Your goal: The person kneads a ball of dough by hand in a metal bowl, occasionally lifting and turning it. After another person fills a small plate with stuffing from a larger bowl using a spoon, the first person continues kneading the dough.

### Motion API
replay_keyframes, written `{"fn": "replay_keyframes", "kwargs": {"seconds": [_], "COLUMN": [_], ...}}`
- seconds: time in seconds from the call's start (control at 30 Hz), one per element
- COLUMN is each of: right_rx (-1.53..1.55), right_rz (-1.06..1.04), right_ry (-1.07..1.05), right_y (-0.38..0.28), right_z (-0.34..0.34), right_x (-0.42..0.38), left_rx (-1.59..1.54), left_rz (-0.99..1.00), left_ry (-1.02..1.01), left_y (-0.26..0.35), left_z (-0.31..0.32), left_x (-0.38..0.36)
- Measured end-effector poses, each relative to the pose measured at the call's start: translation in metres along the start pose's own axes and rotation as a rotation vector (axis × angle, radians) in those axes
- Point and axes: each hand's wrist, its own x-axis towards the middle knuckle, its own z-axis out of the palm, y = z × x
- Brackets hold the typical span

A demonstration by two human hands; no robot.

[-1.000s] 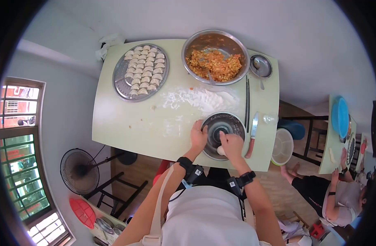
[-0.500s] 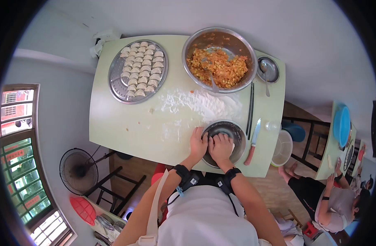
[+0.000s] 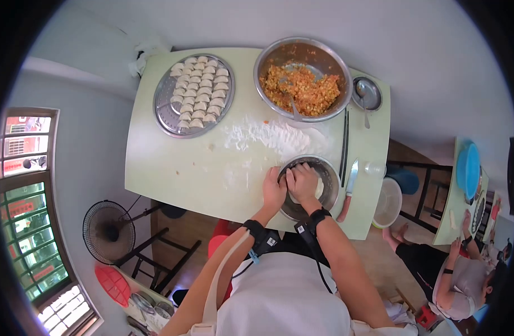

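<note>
A steel mixing bowl stands near the front edge of the table. My left hand is closed on its left rim, with the thumb side toward the inside. Inside the bowl, my right hand has its fingers curled down over pale dough. Part of the dough shows to the right of that hand, and the rest is hidden beneath it. Loose flour is spread on the table just beyond the bowl.
A round perforated tray bears rows of dumplings. Behind the flour stands a large bowl of orange-yellow filling. Black chopsticks, a knife and a small bowl with a spoon lie right. Another person sits at right.
My right hand has pushed forward inside the bowl, and more dough shows beside it. The bowl has shifted slightly away from me, my left hand still at its rim. The view has shifted slightly.
</note>
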Motion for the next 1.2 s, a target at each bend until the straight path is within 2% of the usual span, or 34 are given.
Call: {"fn": "replay_keyframes", "kwargs": {"seconds": [0.07,0.13,0.17,0.27,0.3,0.33,0.43,0.47,0.53,0.57,0.6,0.67,0.7,0.73,0.8,0.83,0.97,1.03,1.07,1.13,1.17,1.2], "right_rx": [0.051,0.171,0.173,0.153,0.169,0.167,0.339,0.340,0.862,0.990,0.989,0.835,0.459,0.456,-0.230,-0.298,-0.295,0.205,0.200,0.266,0.119,0.119], "right_rz": [-0.013,-0.074,-0.122,-0.203,-0.163,-0.161,0.265,0.272,0.885,0.866,0.868,0.750,0.562,0.569,0.253,0.367,0.456,0.604,0.603,0.182,-0.057,-0.061], "right_ry": [-0.039,-0.136,-0.246,-0.210,-0.119,-0.116,0.003,0.004,0.034,-0.021,-0.023,-0.147,-0.337,-0.336,-0.483,-0.592,-0.631,-0.787,-0.783,-0.688,-0.514,-0.513], "right_y": [0.001,0.008,0.012,-0.005,-0.005,-0.001,0.007,0.010,0.023,0.035,0.035,0.038,0.035,0.033,0.022,0.009,0.030,0.032,0.031,0.029,0.039,0.038], "right_z": [-0.011,-0.025,-0.034,-0.068,-0.072,-0.071,-0.072,-0.070,-0.061,-0.060,-0.062,-0.069,-0.081,-0.082,-0.082,-0.087,-0.073,-0.091,-0.093,-0.093,-0.080,-0.078], "right_x": [-0.008,-0.023,-0.034,-0.043,-0.045,-0.046,-0.041,-0.039,-0.037,-0.040,-0.036,-0.034,-0.036,-0.044,-0.059,-0.056,-0.053,-0.036,-0.030,-0.021,-0.024,-0.018], "left_rx": [0.019,0.024,0.028,0.027,0.028,0.033,0.045,0.056,0.096,0.129,0.129,0.100,0.096,0.094,0.091,0.078,0.064,0.049,0.035,0.042,0.054,0.055], "left_rz": [-0.051,-0.021,0.002,0.018,0.021,0.028,0.033,0.027,0.035,0.044,0.042,0.016,0.014,0.012,0.009,0.030,0.030,0.033,0.028,0.026,0.020,0.021], "left_ry": [-0.034,-0.008,0.008,-0.024,-0.028,-0.033,-0.074,-0.103,-0.121,-0.133,-0.133,-0.166,-0.176,-0.172,-0.163,-0.160,-0.117,-0.094,-0.072,-0.068,-0.068,-0.064], "left_y": [-0.001,-0.007,-0.009,-0.001,-0.001,-0.001,-0.003,-0.005,-0.001,0.001,0.001,0.000,0.001,0.003,0.002,0.001,-0.002,-0.006,-0.008,-0.006,-0.005,-0.004], "left_z": [0.001,0.004,0.007,0.012,0.012,0.013,0.014,0.013,0.012,0.011,0.011,0.011,0.011,0.010,0.010,0.011,0.012,0.013,0.015,0.015,0.014,0.014], "left_x": [-0.006,-0.007,-0.009,-0.011,-0.013,-0.014,-0.012,-0.012,-0.011,-0.010,-0.009,-0.010,-0.010,-0.010,-0.011,-0.011,-0.015,-0.018,-0.019,-0.020,-0.021,-0.021]}}
